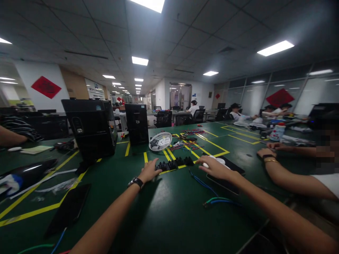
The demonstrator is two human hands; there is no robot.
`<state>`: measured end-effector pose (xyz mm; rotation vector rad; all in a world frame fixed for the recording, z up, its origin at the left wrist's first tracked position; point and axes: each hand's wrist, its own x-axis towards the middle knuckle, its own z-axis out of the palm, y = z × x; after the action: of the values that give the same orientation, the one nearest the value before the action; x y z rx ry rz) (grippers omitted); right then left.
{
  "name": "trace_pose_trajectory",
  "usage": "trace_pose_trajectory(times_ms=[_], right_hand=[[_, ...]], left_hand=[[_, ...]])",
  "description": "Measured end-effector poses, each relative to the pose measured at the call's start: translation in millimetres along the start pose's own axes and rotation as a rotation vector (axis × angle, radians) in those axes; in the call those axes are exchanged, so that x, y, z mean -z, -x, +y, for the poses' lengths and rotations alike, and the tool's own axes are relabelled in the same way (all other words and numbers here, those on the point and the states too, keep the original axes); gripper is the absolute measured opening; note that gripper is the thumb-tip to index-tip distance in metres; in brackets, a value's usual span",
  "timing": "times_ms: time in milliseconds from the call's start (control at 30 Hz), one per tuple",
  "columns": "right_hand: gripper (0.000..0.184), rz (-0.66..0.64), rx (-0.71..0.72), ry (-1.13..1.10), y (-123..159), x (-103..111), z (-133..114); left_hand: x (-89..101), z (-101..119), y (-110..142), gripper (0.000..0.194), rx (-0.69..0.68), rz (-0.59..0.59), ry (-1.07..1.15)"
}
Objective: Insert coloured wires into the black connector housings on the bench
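A row of small black blocks [173,164], possibly connectors, lies on the green table in front of me. My left hand [149,171] is at the row's left end, fingers stretched out and thumb beside the nearest block; whether it touches is unclear. My right hand [215,168] hovers right of the row, fingers loosely extended. Beside and partly behind it is a white rounded object [220,160] on a dark flat device [234,165], both partly hidden. Blue wires [203,182] and a green wire [218,199] lie below the right hand.
A white basket [160,141] stands tilted behind the blocks, with red and blue wires [192,145] beside it. Two black computer cases [91,128] stand at the left. A black phone-like slab [69,208] lies front left. A co-worker's forearm [286,176] rests at right.
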<state>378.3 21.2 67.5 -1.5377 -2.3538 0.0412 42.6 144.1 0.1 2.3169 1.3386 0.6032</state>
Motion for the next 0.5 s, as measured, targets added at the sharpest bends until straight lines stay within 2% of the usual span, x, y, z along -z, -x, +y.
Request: trace_pose_trajectory(times_ms=[100, 200, 267, 333, 500], right_hand=[[0.041, -0.132, -0.020, -0.019, 56, 3, -29], [0.036, -0.172, -0.017, 0.004, 87, -11, -53], [0.026, -0.131, 0.003, 0.033, 91, -23, -58], [0.026, -0.073, 0.006, 0.080, 86, -34, -56], [0.020, 0.047, -0.063, 0.168, 61, -48, -42]], left_hand=[[12.1, -4, 4, 0.052, -0.041, -0.027, 0.008], [24.2, -9, 18, 0.054, -0.040, -0.011, 0.007], [29.1, -11, 36, 0.053, -0.018, 0.003, 0.003], [28.9, -9, 62, 0.051, 0.010, 0.033, 0.014], [12.8, -7, 147, 0.050, -0.042, 0.125, 0.105]])
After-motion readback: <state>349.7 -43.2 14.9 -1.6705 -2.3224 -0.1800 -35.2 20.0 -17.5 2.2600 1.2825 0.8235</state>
